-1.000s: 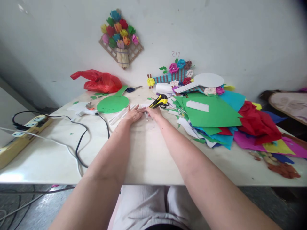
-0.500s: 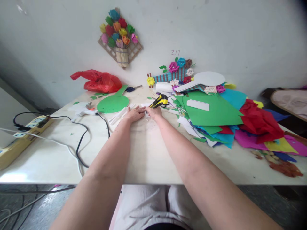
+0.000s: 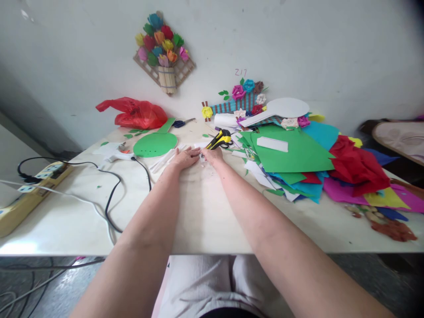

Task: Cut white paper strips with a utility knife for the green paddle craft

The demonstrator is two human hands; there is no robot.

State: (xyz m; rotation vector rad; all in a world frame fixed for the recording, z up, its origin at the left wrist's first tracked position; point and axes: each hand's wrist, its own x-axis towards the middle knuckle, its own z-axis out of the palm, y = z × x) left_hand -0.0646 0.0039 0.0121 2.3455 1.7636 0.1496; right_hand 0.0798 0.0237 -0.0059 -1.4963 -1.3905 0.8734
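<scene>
My left hand lies flat on the white table, fingers stretched out and pressing on a small white piece that I can barely make out. My right hand is closed around a yellow and black utility knife, its tip down by the left fingertips. Several white strips lie just left of the left hand. A round green paper cut-out with a stem rests farther left.
A heap of coloured paper sheets covers the right side. A glue gun with a black cable and a power strip sit left. A red plastic bag, blue scissors and paper flower crafts stand by the wall.
Both hands stay in place at the same spot; only the view shifts slightly.
</scene>
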